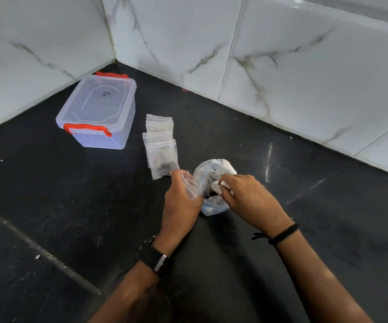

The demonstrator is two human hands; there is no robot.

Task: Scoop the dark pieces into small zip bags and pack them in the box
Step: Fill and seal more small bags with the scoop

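My left hand (182, 201) holds a small clear zip bag (191, 186) by its mouth, right beside a crumpled plastic supply bag (214, 170) with dark pieces inside. My right hand (246, 195) pinches a small white scoop (217, 185) over that supply bag's opening. Several small zip bags (161, 148) lie overlapping on the black counter just beyond my left hand; the nearest shows dark pieces in it. A clear plastic box (97, 110) with red latches stands shut at the back left.
The black counter (48, 206) runs into a corner of white marble-look wall tiles (281, 54) behind and to the right. A seam crosses the counter at the lower left. I wear a black watch on the left wrist and a black band on the right.
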